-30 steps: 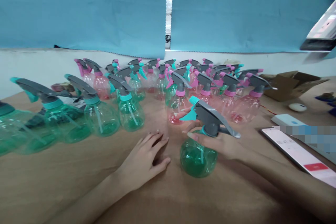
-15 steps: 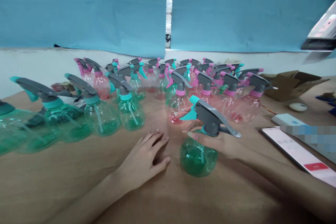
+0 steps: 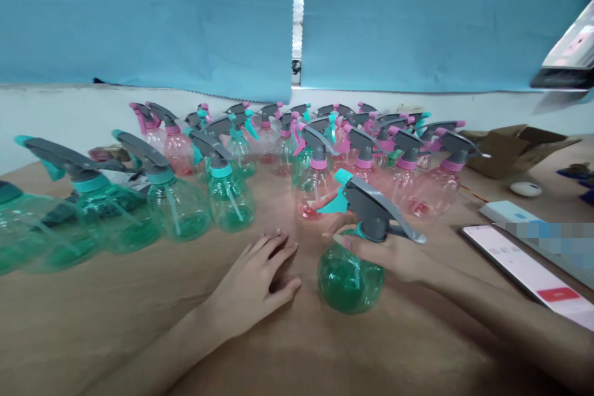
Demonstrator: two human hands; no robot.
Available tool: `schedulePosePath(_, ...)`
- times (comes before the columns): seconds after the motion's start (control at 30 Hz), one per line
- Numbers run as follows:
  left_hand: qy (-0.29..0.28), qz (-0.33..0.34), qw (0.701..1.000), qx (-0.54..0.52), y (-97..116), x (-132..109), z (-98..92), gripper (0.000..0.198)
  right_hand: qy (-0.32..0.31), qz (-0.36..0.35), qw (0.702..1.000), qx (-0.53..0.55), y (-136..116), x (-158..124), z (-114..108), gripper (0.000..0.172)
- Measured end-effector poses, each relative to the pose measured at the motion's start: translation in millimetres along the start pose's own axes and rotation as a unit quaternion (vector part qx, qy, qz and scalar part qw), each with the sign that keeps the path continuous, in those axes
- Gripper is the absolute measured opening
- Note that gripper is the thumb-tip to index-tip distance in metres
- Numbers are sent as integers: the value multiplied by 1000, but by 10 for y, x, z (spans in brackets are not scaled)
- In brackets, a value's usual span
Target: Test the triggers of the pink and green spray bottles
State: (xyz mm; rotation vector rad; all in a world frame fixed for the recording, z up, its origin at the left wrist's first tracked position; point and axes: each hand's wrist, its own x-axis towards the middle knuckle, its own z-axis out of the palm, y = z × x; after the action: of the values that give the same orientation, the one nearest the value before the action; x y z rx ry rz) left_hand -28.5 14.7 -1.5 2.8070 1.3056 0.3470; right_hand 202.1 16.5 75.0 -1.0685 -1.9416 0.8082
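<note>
My right hand (image 3: 390,253) is wrapped round the neck of a green spray bottle (image 3: 349,281) with a grey and turquoise head, at the right of centre. The bottle stands tilted slightly, with its nozzle pointing up and left. To its left, my left hand (image 3: 257,281) lies palm down on the wooden table (image 3: 153,322), fingers spread and nothing in them. A clear pink spray bottle (image 3: 310,189) stands just behind the held one. Beyond my left hand is a green spray bottle (image 3: 231,201) with a turquoise collar.
More green bottles (image 3: 179,210) line the left side, and several pink ones (image 3: 436,189) stand at the back right. An open cardboard box (image 3: 515,148), a white mouse (image 3: 526,189) and a lit phone (image 3: 520,266) lie at the right. A blue curtain (image 3: 148,18) hangs behind.
</note>
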Motion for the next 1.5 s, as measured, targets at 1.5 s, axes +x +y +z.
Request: schedulePosePath(1.5, 1, 1, 1000, -4, -6, 9, 9, 52, 10, -25, 1000, -13, 147, -6, 84, 21)
